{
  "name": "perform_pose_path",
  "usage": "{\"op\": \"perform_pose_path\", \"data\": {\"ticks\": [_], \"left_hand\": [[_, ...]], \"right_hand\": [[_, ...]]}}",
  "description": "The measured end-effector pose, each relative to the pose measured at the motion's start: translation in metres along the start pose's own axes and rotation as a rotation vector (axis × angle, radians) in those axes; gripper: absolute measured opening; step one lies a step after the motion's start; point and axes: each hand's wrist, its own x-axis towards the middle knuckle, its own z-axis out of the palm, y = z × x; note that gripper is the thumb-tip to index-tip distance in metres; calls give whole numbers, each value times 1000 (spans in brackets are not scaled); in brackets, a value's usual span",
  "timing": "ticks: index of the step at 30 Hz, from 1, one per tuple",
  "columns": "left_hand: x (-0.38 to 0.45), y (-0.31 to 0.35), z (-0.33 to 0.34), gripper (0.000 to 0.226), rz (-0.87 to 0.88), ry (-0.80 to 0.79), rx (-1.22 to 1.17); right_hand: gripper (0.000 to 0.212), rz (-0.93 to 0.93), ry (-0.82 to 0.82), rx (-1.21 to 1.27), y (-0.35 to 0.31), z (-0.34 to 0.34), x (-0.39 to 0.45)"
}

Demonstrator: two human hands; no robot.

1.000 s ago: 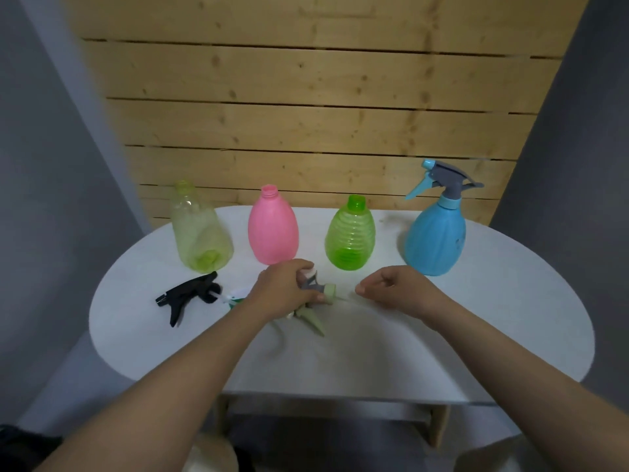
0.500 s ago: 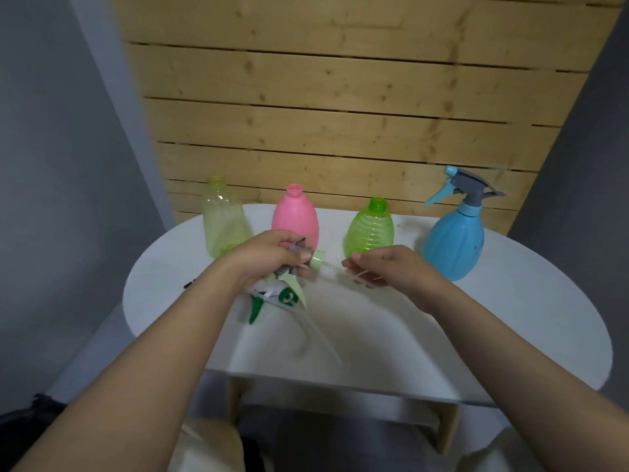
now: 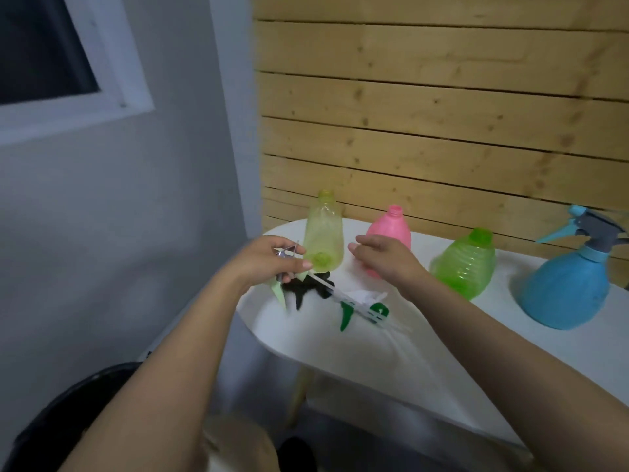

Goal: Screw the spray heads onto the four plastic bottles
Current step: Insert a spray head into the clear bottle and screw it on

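Observation:
Four bottles stand in a row on the white table (image 3: 442,342). The yellow-green bottle (image 3: 323,229), the pink bottle (image 3: 391,229) and the ribbed green bottle (image 3: 466,264) have bare necks. The blue bottle (image 3: 571,287) carries a grey and blue spray head (image 3: 589,229). My left hand (image 3: 269,264) grips a pale green and grey spray head (image 3: 287,267) in front of the yellow-green bottle, its tube (image 3: 323,284) slanting down to the right. My right hand (image 3: 381,257) hovers empty with fingers apart before the pink bottle.
A black spray head (image 3: 306,291) and a white and dark green spray head (image 3: 360,308) lie on the table below my hands. A wooden slat wall stands behind the table. The table's left edge is near my left hand, with a dark object on the floor at lower left.
My left hand has lifted the pale green spray head off the table and carried it toward the yellow-green bottle. My right hand has let go and opened. The view has swung left.

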Motion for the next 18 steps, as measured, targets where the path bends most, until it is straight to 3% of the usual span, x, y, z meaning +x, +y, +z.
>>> {"op": "perform_pose_path", "data": {"ticks": [4,9,12,18], "left_hand": [[5,-12,-13,36,-11,32,7],[12,-20,-19,38,-31,24,10],[15,-21,-18,37,-40,10,-9],[12,-22,-16,38,-59,2,-8]], "right_hand": [[78,21,5,-79,-4,25,27],[102,36,25,34,-4,50,54],[103,6,25,83,-2,62,67],[83,-53,128,32,0,61,70]]}}
